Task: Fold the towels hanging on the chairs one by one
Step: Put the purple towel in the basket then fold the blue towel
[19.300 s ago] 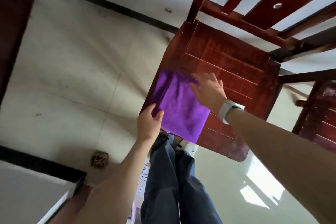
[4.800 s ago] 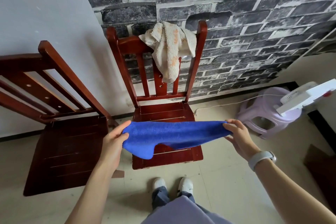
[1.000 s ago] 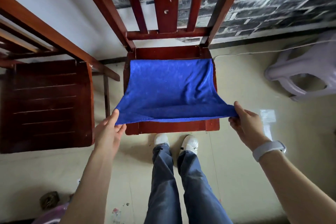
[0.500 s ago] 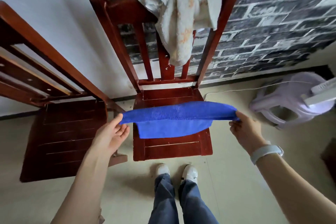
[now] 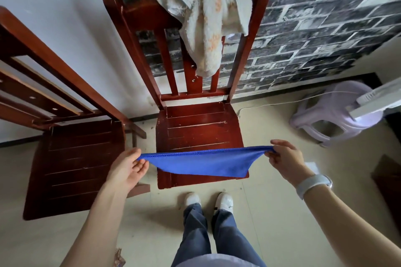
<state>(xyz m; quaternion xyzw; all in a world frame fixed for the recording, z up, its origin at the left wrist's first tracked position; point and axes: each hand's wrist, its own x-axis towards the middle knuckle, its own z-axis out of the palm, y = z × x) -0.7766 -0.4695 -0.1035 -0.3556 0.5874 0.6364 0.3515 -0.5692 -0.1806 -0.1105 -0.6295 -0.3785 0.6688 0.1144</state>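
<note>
A blue towel (image 5: pixel 206 163) hangs stretched in the air over the front edge of the middle red wooden chair (image 5: pixel 198 124). My left hand (image 5: pixel 127 169) pinches its left end and my right hand (image 5: pixel 285 158) pinches its right end. The cloth sags a little between them, above the seat. A cream towel with orange marks (image 5: pixel 206 19) is draped over that chair's top rail, bunched and dangling down the back slats.
A second dark red chair (image 5: pixel 73 158) stands close on the left, its seat bare. A pale purple plastic stool (image 5: pixel 332 115) with a white device and cable sits at the right. A brick-pattern wall is behind. My legs and white shoes (image 5: pixel 208 200) stand before the chair.
A second ago the blue towel lay spread on the seat with its near edge held. Both hands have lifted it off and pulled it toward me, taut in the air.
</note>
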